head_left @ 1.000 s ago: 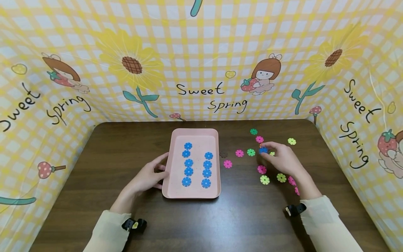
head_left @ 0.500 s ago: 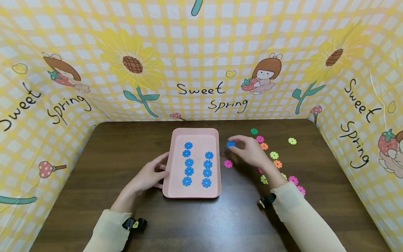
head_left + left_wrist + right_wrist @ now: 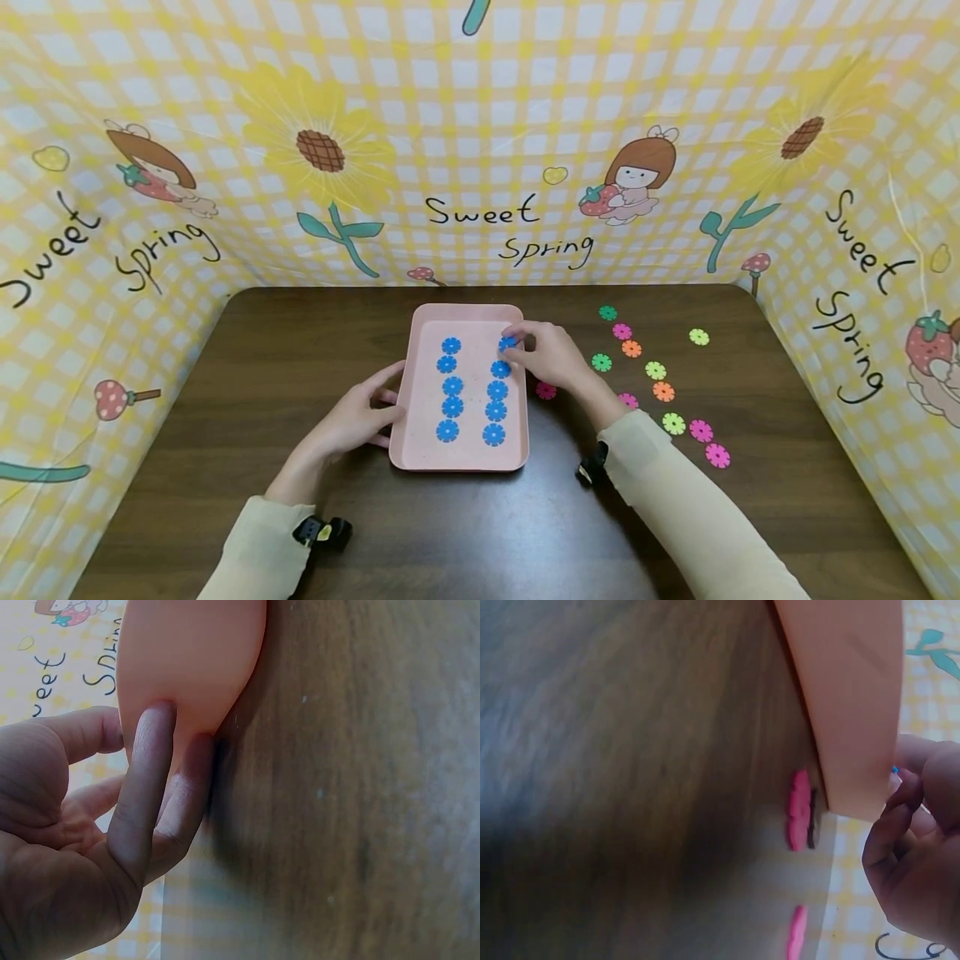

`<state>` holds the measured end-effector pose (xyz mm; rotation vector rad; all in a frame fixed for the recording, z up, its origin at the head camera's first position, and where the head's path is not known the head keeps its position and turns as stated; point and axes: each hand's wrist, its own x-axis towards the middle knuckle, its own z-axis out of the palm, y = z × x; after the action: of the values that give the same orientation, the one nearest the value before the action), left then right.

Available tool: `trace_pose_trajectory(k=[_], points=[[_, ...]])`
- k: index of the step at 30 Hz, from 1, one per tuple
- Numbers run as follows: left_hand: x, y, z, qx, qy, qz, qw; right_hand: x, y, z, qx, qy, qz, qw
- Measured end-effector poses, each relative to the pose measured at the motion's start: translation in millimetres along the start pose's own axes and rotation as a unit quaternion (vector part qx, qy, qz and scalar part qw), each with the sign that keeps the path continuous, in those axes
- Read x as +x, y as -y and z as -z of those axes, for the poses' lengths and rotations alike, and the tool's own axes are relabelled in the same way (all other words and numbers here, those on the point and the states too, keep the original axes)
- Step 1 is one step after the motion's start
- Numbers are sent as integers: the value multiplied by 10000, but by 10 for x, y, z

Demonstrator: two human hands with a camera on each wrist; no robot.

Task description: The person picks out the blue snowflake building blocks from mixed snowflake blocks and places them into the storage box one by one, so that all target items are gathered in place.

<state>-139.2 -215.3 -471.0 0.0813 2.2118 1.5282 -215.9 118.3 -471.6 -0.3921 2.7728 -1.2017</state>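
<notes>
In the head view, the pink tray (image 3: 472,458) holds two columns of blue snowflake discs, the left column (image 3: 452,386) and the right column (image 3: 497,389). My right hand (image 3: 553,354) reaches over the tray's far right corner and pinches a blue snowflake disc (image 3: 507,342) between thumb and fingers, just beyond the right column. In the right wrist view only a sliver of that blue disc (image 3: 895,769) shows at the fingertips. My left hand (image 3: 358,421) rests against the tray's left side. The left wrist view shows its fingers (image 3: 142,772) touching the outer wall (image 3: 195,660).
Loose discs lie right of the tray: pink (image 3: 717,456), green (image 3: 602,362), orange (image 3: 663,391) and yellow-green (image 3: 699,337). A pink disc (image 3: 546,390) lies close to the tray's right wall. Patterned cloth (image 3: 480,150) surrounds the brown table (image 3: 300,333) at back and sides.
My right hand has carried the blue disc leftward from among the loose discs to over the tray's far right corner. My left hand stays against the tray.
</notes>
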Motion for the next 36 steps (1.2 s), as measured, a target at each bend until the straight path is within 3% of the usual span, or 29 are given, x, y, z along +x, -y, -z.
trace_pose_trajectory(k=[9,22,36], points=[[8,24,-14,-38,48,-42,10000,66,68,-138,-803,68,-26,9967],[33,3,-57,-94,-12,-34,9999,80,107,-122,-1958,41,31,9806],[43,17,-48,69,-114,50,9999,-108,2,117,-1107,-459,280,9924]])
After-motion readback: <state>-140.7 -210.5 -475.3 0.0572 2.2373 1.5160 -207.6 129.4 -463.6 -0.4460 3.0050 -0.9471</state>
